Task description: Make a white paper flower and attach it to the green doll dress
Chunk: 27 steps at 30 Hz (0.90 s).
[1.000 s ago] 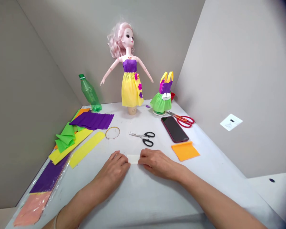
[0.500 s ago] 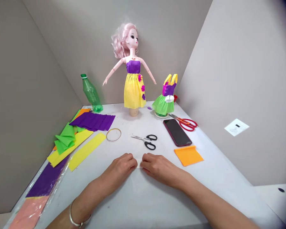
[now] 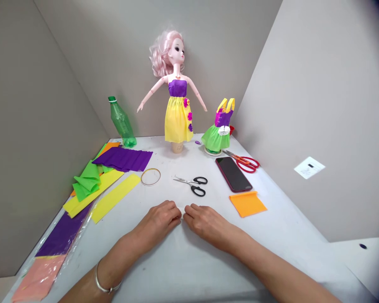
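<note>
My left hand (image 3: pixel 163 219) and my right hand (image 3: pixel 204 221) meet almost fingertip to fingertip low over the white table. The fingers of both are curled and pinched on a small strip of white paper (image 3: pixel 182 213). Only a sliver of the strip shows in the narrow gap; my fingers hide the rest. Just beyond my hands lie small scissors (image 3: pixel 192 182) with black handles, their blades pointing left. A thin gold bangle (image 3: pixel 150 176) lies to the left of them.
At the back stand a doll (image 3: pixel 178 113), a tilted green bottle (image 3: pixel 122 122) and a small dress (image 3: pixel 219 130). On the right lie a phone (image 3: pixel 234 174), red-handled scissors (image 3: pixel 248 163) and orange paper (image 3: pixel 248 204). Purple paper (image 3: pixel 126 158) and a yellow strip (image 3: pixel 116 198) are left.
My left hand has moved right along the white paper strip until its fingertips nearly meet my right hand's. Less of the strip shows now. The camera view has shifted slightly.
</note>
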### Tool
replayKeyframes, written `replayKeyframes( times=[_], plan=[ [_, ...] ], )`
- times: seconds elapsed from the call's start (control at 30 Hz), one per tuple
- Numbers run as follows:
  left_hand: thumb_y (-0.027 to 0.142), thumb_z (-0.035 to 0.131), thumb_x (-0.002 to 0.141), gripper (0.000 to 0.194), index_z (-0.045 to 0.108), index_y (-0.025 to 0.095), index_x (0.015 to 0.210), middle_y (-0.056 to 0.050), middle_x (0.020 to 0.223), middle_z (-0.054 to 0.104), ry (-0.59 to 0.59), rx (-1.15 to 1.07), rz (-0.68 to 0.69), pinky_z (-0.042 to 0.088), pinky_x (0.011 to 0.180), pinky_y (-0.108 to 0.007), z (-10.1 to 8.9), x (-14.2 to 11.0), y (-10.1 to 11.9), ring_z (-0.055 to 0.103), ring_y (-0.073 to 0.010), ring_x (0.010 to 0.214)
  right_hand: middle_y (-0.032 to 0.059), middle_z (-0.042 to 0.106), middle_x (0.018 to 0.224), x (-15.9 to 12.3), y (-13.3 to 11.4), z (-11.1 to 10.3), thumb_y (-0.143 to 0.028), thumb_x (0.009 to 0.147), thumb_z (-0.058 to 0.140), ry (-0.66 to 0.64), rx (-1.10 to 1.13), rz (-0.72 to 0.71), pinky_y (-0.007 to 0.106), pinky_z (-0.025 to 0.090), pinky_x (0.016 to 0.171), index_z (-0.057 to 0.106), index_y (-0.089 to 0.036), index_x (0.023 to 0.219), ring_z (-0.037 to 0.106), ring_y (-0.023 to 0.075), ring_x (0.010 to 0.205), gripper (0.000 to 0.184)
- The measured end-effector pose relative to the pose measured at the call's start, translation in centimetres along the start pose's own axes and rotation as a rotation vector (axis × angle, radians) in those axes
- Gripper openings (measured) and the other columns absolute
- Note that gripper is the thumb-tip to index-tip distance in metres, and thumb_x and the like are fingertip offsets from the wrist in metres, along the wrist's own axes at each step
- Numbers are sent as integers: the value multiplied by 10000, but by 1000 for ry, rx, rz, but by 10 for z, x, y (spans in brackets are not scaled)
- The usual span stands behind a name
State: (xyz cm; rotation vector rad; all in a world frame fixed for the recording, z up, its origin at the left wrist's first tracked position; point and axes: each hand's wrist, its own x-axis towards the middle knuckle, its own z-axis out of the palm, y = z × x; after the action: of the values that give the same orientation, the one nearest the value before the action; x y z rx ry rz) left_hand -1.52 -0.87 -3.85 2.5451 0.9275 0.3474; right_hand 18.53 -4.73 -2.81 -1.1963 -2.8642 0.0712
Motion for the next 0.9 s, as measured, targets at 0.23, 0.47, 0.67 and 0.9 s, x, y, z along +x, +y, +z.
replayKeyframes(
  times=[0.23,0.47,0.67,0.9],
  plan=[
    [146,499,928,128,607,213,911,-2,902,596,-2,-27,-9,443,755,-278,-1,0,0,569,-161,869,29,627,888,1,13,4,-131,875,557,65,215,179,237,405,631,644,-169,897,583,144,760,97],
    [149,460,937,164,610,206,902,-17,890,604,19,-44,-13,442,752,-288,1,0,0,563,-169,848,28,634,910,0,13,-3,-247,912,584,85,406,213,230,426,675,674,-190,955,600,146,784,114],
    [159,468,932,164,619,210,891,-18,888,612,4,-78,-24,430,760,-296,0,2,-1,549,-175,847,15,647,886,-1,17,6,-176,923,547,100,518,237,229,426,701,686,-206,907,599,137,774,144],
    [175,482,900,163,630,209,841,-11,855,625,-44,-192,-78,428,748,-282,-8,2,-5,544,-176,847,28,662,883,-3,18,0,-168,914,522,108,640,267,241,429,709,704,-189,877,591,141,761,187]
  ],
)
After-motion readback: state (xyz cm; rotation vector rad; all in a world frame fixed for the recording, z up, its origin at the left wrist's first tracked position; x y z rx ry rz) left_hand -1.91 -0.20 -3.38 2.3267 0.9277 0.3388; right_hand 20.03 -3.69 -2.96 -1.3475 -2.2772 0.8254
